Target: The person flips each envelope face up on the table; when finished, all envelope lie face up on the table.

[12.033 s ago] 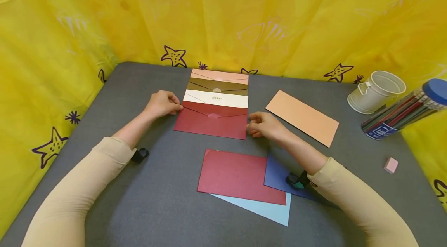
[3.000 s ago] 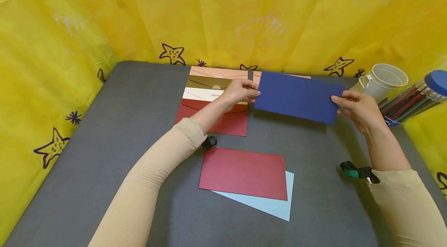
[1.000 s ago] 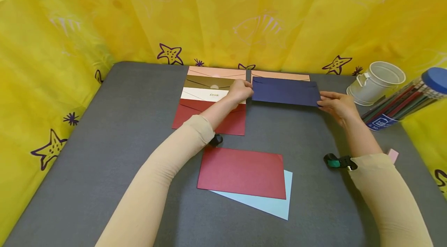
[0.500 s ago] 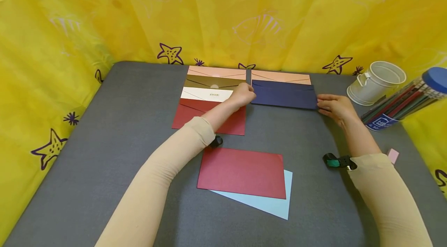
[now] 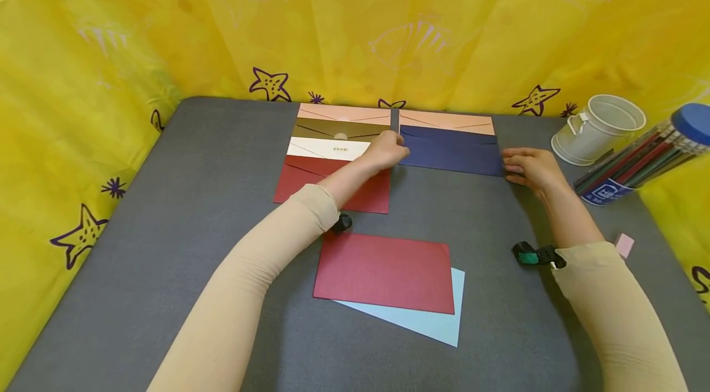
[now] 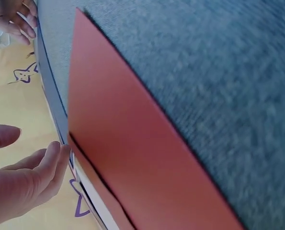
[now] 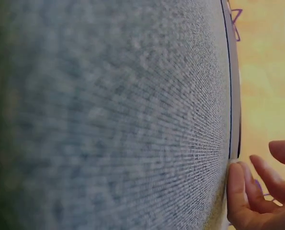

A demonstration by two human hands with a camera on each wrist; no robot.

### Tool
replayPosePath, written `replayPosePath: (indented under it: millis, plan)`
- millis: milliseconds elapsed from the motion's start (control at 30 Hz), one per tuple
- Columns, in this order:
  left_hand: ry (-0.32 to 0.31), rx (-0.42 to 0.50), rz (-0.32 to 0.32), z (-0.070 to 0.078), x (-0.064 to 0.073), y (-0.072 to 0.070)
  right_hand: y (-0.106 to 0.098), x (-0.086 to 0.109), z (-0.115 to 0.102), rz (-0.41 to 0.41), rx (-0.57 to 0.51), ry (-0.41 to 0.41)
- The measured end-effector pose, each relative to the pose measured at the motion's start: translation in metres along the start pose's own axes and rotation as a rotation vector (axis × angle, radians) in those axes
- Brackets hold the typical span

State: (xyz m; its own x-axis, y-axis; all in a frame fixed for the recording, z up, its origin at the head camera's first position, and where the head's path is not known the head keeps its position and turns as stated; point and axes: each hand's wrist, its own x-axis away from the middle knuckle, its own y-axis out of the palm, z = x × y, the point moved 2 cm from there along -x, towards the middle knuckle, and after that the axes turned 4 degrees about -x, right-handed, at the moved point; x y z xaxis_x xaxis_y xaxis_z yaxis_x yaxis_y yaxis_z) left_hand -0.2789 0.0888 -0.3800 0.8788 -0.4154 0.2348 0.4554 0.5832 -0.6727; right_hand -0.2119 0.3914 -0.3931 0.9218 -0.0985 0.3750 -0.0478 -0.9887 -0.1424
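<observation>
A navy envelope (image 5: pixel 450 151) lies flat at the back, overlapping the lower part of a peach envelope (image 5: pixel 446 121). My left hand (image 5: pixel 384 150) is at its left edge; in the left wrist view the thumb stands apart from the fingers (image 6: pixel 49 167). At the right edge are the fingertips of my right hand (image 5: pixel 529 168), its thumb likewise apart in the right wrist view. Under my left forearm and hand is a column of overlapping envelopes: peach (image 5: pixel 344 112), olive (image 5: pixel 322 127), white (image 5: pixel 310 147) and dark red (image 5: pixel 299 185).
Nearer me, a red envelope (image 5: pixel 385 273) covers most of a light blue one (image 5: pixel 421 320). On the right stand a white metal bucket (image 5: pixel 579 142) and a tilted tub of pencils (image 5: pixel 627 170). A pink eraser (image 5: pixel 624 245) sits by my right sleeve. Yellow cloth (image 5: pixel 355 22) hangs behind the table.
The peach envelope moved to the back beside the column. The navy envelope was lifted from the front, turned flap side up, laid over it and slid slightly towards me; the fingers have loosened.
</observation>
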Motion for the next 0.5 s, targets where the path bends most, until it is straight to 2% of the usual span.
replayPosePath:
  millis: [133,233,367,500]
  plan:
    - [0.066,0.021,-0.032,0.001,0.006,-0.007,0.003,0.005,-0.003,0.000,0.170,-0.061]
    - [0.142,0.011,-0.057,0.001,0.015,-0.012,0.010,0.013,-0.007,-0.037,0.287,-0.135]
    - [0.245,-0.028,-0.109,-0.001,0.032,-0.017,0.025,0.028,-0.009,-0.111,0.397,-0.205]
    - [0.328,-0.081,-0.184,-0.008,0.054,-0.018,0.043,0.046,-0.009,-0.173,0.511,-0.236]
